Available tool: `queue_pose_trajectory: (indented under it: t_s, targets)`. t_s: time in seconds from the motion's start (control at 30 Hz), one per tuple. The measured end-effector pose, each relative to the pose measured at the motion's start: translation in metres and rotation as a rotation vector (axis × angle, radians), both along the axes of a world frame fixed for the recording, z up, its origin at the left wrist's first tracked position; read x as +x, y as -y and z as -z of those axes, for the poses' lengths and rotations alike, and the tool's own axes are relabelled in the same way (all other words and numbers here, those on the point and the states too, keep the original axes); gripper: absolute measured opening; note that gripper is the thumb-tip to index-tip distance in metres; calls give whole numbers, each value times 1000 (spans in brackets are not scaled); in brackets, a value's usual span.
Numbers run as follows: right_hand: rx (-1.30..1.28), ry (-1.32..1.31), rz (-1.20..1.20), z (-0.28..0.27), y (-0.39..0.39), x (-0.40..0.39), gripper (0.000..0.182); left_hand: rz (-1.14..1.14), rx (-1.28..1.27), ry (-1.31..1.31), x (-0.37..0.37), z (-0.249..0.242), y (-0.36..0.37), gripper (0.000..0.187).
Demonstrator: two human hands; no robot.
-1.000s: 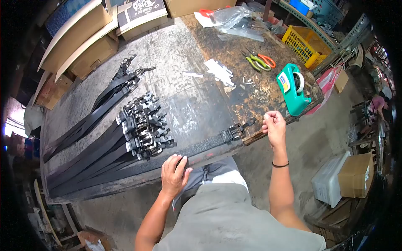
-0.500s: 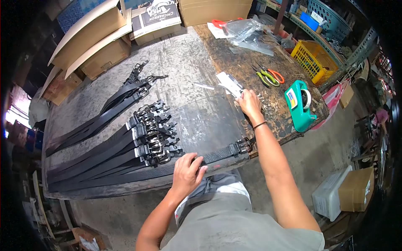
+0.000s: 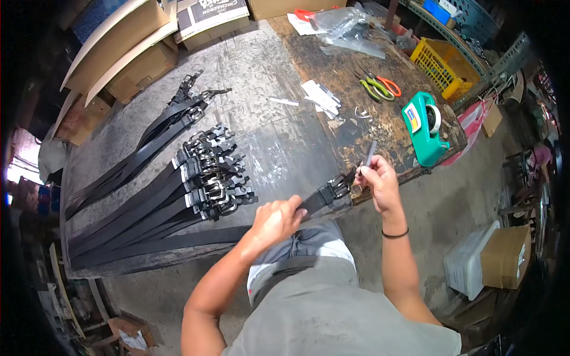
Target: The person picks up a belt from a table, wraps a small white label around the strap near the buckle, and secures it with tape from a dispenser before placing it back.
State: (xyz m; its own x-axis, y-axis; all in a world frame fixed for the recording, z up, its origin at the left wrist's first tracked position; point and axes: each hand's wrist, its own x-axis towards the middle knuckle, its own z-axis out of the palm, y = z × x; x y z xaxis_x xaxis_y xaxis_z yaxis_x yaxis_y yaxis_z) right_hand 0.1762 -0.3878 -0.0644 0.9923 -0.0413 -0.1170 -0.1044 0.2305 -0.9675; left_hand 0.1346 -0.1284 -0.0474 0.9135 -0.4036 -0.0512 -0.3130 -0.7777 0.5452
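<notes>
My left hand is closed around a black belt near the table's front edge. The belt's buckle end points right, and its strap runs left beneath my wrist. My right hand pinches a thin grey strip upright between thumb and fingers, just right of that buckle. Beyond it lies a small pile of white strips, with one loose strip to its left. A bundle of black belts, buckles together, lies left of my left hand.
A second belt bundle lies farther back. On the right side are a green tape dispenser, green-handled pliers and an orange-handled tool. Cardboard boxes and clear plastic bags line the back, with a yellow crate beyond.
My right hand has come back from the white strip pile toward me with a thin strip in its fingers. My left hand has taken hold of the belt and tilted its buckle end up.
</notes>
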Motion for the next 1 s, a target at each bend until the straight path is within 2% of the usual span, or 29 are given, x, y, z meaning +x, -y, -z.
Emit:
queue_pose_trajectory:
  t_s: [0.2,0.23,0.3,0.4,0.5,0.6,0.7,0.77,0.9,1.0]
  targets:
    - [54,34,69,-11,3,-57,14,-164,-320,-227,18,-29,-3,18]
    - [68,56,83,-12,1,-63,14,-236,-499,-380,15,-46,-1,17]
    - [95,55,106,-15,-7,-74,16,-339,-828,-556,6,-43,-4,18]
    - [157,32,64,-7,-22,-84,15,-480,-1279,-731,-34,-6,-3,22]
    - [257,-83,-24,11,-36,-93,14,-631,-1335,-766,-65,27,4,27]
    - [182,-117,-54,12,-56,-100,14,-695,-1375,-839,-80,38,8,27]
    - [105,-115,-82,6,-66,-103,15,-701,-1418,-851,-84,46,13,27]
    - [209,-118,-90,3,-69,-104,17,-721,-1418,-813,-85,48,14,26]
    - [214,-181,-104,4,-67,-105,20,-732,-1384,-894,-88,47,7,25]
    - [91,-38,-7,8,-71,-105,31,-763,-1421,-953,-90,49,7,25]
